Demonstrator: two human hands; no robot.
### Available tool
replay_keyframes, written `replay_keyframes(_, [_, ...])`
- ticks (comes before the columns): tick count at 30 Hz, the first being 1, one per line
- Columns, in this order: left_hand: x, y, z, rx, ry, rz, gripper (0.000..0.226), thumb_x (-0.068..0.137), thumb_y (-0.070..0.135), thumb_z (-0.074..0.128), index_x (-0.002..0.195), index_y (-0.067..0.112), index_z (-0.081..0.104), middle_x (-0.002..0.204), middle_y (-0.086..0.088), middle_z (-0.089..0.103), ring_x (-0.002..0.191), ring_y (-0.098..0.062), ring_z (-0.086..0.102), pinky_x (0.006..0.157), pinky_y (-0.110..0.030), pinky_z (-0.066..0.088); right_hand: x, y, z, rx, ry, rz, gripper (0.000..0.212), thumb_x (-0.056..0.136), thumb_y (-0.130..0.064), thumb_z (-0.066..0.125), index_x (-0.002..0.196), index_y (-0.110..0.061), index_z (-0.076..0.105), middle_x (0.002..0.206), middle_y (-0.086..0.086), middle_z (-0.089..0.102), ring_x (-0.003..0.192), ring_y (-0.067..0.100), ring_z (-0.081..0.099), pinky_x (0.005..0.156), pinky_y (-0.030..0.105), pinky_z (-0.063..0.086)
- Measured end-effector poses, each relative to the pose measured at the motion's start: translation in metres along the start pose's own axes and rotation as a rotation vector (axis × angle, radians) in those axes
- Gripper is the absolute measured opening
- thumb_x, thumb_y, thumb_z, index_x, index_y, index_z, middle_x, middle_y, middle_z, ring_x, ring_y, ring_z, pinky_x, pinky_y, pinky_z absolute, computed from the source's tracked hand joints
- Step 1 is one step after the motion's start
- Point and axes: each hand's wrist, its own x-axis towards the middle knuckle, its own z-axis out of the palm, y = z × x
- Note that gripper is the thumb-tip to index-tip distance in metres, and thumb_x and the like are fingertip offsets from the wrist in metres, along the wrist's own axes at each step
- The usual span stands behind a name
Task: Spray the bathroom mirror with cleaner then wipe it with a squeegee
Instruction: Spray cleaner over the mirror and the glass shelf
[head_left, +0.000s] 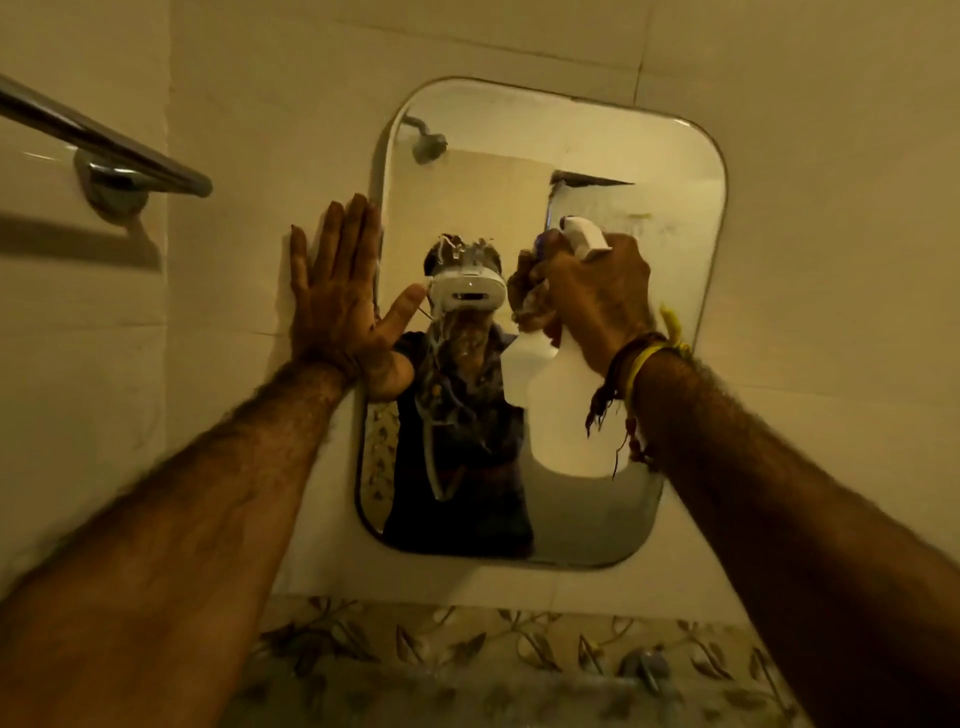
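A rounded rectangular mirror (649, 171) hangs on the tiled wall straight ahead. White foam and drips (457, 254) run down its middle. My right hand (597, 291) grips the neck of a translucent white spray bottle (566, 410), whose white nozzle points at the glass. Yellow and red threads hang from that wrist. My left hand (337, 291) lies flat, fingers spread, on the wall at the mirror's left edge, thumb over the glass. No squeegee is in view.
A chrome towel bar (104, 140) sticks out from the wall at the upper left. A leaf-patterned tile border (467, 649) runs below the mirror, with a small metal fitting (644, 667) on it. A shower head shows as a reflection.
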Motion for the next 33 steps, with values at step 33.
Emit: replay_keyframes(33, [-0.031,0.001,-0.009,0.026,-0.067,0.011,0.083,0.095,0.07,0.026,0.162,0.024,0.01,0.17,-0.008,0.004,0.156,-0.03,0.0,0.121,-0.061,-0.005,-0.046,0.033,0.022,-0.127,-0.143,0.012,0.013,0.091,-0.029,0.065,0.085,-0.032,0.054,0.078,-0.003,0.065,0.059,0.016,0.068,0.044,0.026,0.056])
